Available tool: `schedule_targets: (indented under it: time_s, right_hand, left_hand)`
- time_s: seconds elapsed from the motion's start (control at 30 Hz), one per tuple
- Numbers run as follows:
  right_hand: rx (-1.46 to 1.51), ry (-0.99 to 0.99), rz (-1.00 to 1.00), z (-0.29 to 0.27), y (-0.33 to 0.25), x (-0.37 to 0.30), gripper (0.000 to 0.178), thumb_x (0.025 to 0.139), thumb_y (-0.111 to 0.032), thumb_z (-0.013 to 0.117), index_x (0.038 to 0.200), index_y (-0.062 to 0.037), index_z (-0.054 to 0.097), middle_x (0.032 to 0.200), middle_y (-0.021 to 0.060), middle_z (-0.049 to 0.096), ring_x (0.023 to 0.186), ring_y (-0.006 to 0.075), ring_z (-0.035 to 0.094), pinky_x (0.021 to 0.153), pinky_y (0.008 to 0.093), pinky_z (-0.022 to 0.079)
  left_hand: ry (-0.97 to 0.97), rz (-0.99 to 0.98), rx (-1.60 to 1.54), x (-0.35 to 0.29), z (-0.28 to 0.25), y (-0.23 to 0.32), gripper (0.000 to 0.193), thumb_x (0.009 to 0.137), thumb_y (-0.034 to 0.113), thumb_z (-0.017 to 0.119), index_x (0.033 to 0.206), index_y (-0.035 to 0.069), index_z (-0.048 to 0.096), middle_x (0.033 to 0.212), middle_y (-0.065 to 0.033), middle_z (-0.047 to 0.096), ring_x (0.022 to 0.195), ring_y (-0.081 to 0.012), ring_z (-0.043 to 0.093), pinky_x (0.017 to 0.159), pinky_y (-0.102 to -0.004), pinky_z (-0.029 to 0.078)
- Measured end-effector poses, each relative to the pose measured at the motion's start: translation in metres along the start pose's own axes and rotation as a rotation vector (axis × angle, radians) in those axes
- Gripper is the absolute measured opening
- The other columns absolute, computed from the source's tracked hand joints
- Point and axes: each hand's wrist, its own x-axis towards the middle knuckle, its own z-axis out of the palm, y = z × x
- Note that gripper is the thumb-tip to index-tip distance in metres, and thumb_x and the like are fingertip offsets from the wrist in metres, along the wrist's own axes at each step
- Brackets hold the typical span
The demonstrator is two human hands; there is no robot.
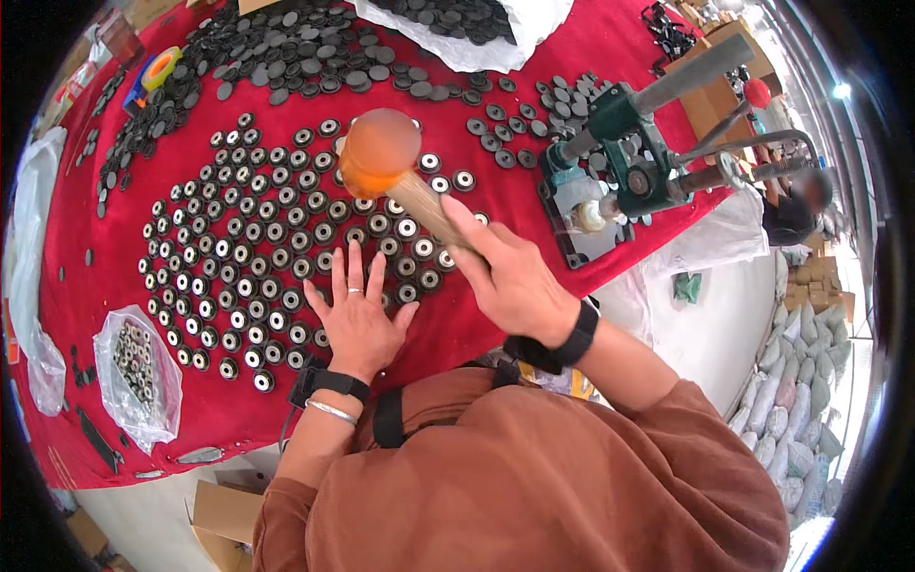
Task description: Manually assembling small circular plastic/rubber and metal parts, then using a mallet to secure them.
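Note:
My right hand (515,276) is closed round the wooden handle of a mallet (383,148) with an orange, see-through head. The mallet's head is over the far right part of the laid-out parts and hides some of them. My left hand (360,315) lies palm down with its fingers spread, at the near edge of many small round black parts with silver ring centres (250,286). Its fingertips reach in among these parts; whether they press on one I cannot tell. The parts stand in loose rows on a red cloth (448,334).
Black discs (286,57) lie heaped at the back, beside a white bag (467,48) of discs. A green hand press (629,162) stands at the right. A clear bag of metal rings (138,377) and a tape roll (160,69) are on the left. Sacks (786,400) pile beyond the table.

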Motion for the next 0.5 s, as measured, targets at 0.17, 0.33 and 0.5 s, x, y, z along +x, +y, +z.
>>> schedule_targets:
  time_s: [0.17,0.33,0.5]
  right_hand:
    - [-0.201,-0.106,0.103,0.034,0.031,-0.020,0.054,0.089,-0.021,0.054,0.140,-0.0222,0.035,0.079,0.0234,0.056,0.061,0.0416,0.056,0.056,0.0502,0.048]
    - [-0.026,-0.038,0.037,0.023,0.033,-0.015,0.053,0.089,-0.017,0.056,0.138,-0.0192,0.038,0.075,0.0212,0.055,0.065,0.0393,0.056,0.059,0.0456,0.047]
    - [0.012,-0.034,0.068,0.003,0.011,-0.039,0.054,0.089,-0.021,0.055,0.139,-0.0212,0.036,0.075,0.0204,0.052,0.063,0.0407,0.055,0.057,0.0474,0.046]
  left_hand:
    - [-0.033,0.002,0.002,0.006,-0.005,0.004,0.080,0.072,0.048,0.068,0.137,0.012,0.039,0.149,-0.0110,0.026,0.139,-0.0279,0.019,0.104,-0.0656,0.009]
    - [0.037,0.022,-0.047,0.008,0.002,-0.002,0.096,0.074,0.052,0.066,0.142,0.001,0.022,0.148,-0.0141,0.026,0.139,-0.0299,0.019,0.104,-0.0658,0.008]
    - [0.114,-0.027,-0.241,0.006,-0.006,-0.005,0.102,0.075,0.051,0.067,0.144,0.001,0.011,0.147,-0.0199,0.023,0.139,-0.0336,0.016,0.106,-0.0626,0.006]
